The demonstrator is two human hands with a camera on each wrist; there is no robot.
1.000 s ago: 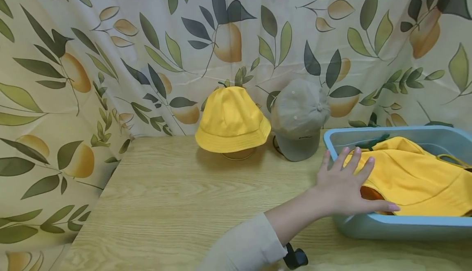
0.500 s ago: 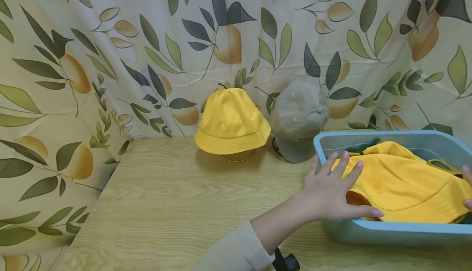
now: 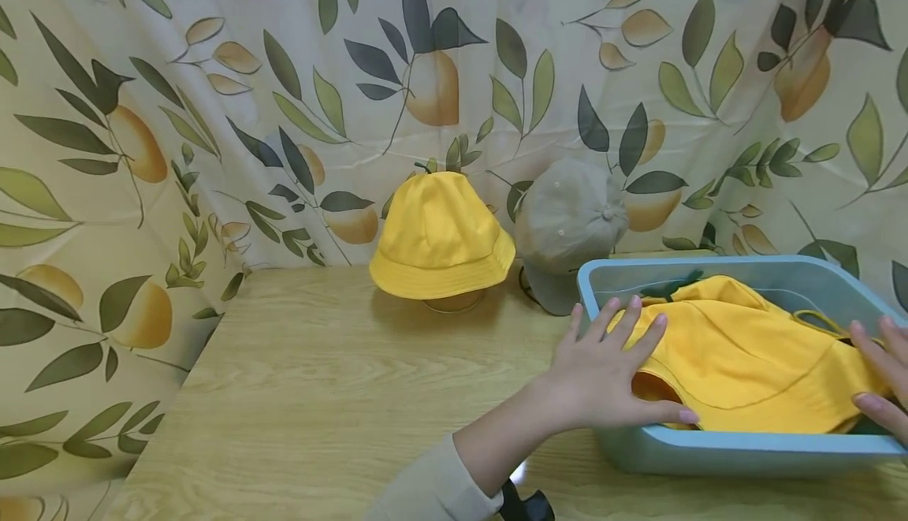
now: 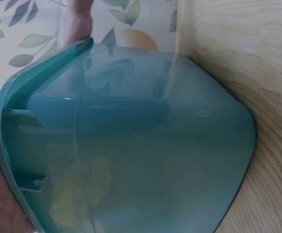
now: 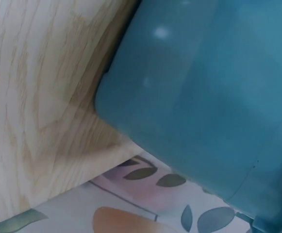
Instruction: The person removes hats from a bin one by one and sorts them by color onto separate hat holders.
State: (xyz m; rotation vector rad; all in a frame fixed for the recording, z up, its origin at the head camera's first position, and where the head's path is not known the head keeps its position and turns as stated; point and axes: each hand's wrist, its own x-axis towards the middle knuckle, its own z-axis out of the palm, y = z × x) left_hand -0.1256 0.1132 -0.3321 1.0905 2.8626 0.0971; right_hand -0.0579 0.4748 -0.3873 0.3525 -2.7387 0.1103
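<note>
A blue plastic bin [image 3: 745,444] stands at the right of the table in the head view, its outer wall filling much of both wrist views. In it lies a yellow cloth hat [image 3: 752,363] with a yellow cord and a dark green piece at its back. My left hand [image 3: 592,385] rests over the bin's left rim, fingers spread and straight, thumb reaching along the front rim. At the right frame edge part of my right hand [image 3: 878,357] shows, fingers extended over the bin's right side; the rest of it lies outside the head view.
A yellow bucket hat [image 3: 441,237] sits on a stand at the back of the wood-grain table [image 3: 305,395]. Beside it a grey baseball cap [image 3: 567,217] is propped close to the bin's back left corner. A leaf-and-fruit patterned curtain [image 3: 284,150] hangs behind and at the left.
The bin has slid to the left with the yellow hat inside, nearer the grey cap. My left hand moved left along with it, and my right hand came into view at the right edge.
</note>
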